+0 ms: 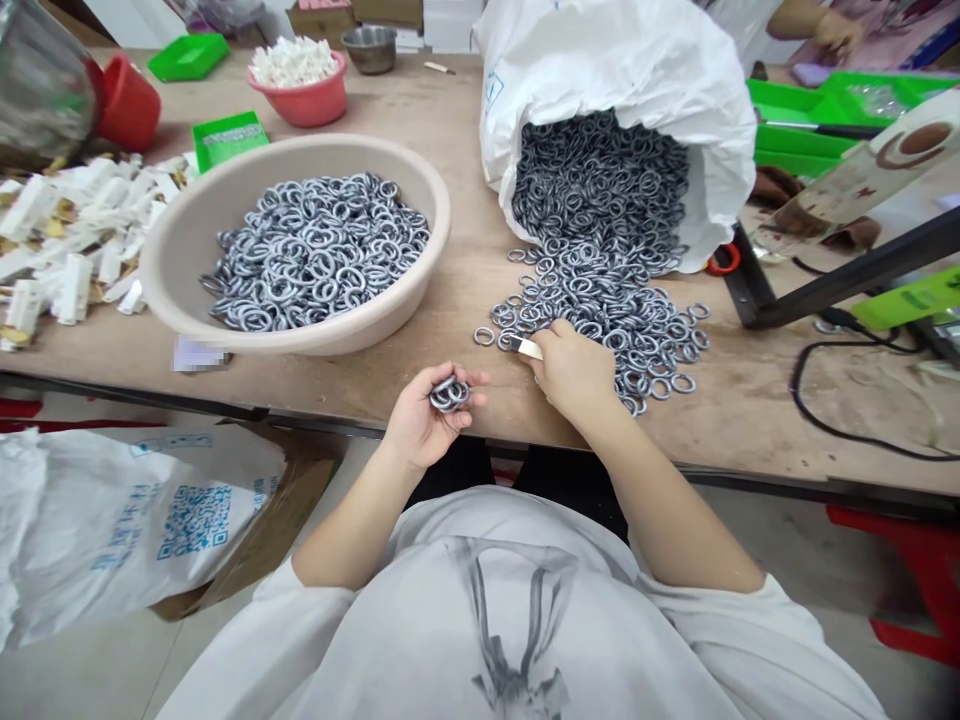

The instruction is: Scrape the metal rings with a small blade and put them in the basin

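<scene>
My left hand (429,418) is cupped at the table's front edge, holding several grey metal-looking rings (450,396) between its thumb and fingers. My right hand (576,368) is closed around a small tool with a cream handle (529,348) and a dark tip; its exact kind is unclear. That hand sits at the near left side of a loose heap of the same rings (600,290), and its fingertips are partly hidden. The heap spills from a white sack (615,60) lying on its side. To the left, a beige basin (300,340) holds many more rings.
White plastic pieces (71,285) cover the table's left end. Behind the basin stand a red bowl (304,100), a metal bowl (371,52) and green trays (225,140). A black metal frame (832,275) and cable (806,400) are at right. Another person's hand (836,35) shows top right.
</scene>
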Tool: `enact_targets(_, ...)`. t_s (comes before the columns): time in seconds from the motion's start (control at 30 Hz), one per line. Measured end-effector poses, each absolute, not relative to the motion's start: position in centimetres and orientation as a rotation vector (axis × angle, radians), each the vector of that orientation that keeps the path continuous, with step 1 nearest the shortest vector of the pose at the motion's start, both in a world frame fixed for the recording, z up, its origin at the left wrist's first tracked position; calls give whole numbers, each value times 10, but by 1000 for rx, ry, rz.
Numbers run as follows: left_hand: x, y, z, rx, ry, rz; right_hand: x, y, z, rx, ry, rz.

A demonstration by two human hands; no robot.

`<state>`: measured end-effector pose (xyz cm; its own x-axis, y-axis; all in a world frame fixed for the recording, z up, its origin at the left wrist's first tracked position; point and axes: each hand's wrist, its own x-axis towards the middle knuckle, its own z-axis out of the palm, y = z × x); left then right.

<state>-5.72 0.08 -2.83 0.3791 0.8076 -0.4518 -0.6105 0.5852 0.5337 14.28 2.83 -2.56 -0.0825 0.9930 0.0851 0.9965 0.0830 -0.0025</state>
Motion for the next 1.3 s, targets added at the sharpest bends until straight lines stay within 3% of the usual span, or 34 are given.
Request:
enact_targets(0.13,-51,0,-28,340,796,956,148,27,-26,-1950,-2047,129)
enact_targets(0.3,-31,-11,-31,527,785,955,138,6,-25,-1359,-1478,922)
enact_targets(0.37,-22,-16,-34,590,768,964,128,-9,-27,-1223,-1328,1088)
enact_targets(0.67,-23,-20,-41,861,846,1083,112,-34,-42,-1153,-1429,894)
enact_targets(0.9,-37,-15,-36,1175,845,927,119,-31,-22,-1226,-1487,1007)
enact_targets(1.0,-40,-14,-37,1296,907,913,121,-28,-14,-1198,-1439,1231)
enact_targets(1.1,-36,-17,-38,1145,851,892,120,-27,-13,-1134,-1373,1344)
enact_targets(1.3,-22,-26,-27,723,773,908,121,-29,-22,-1224,-1498,1092)
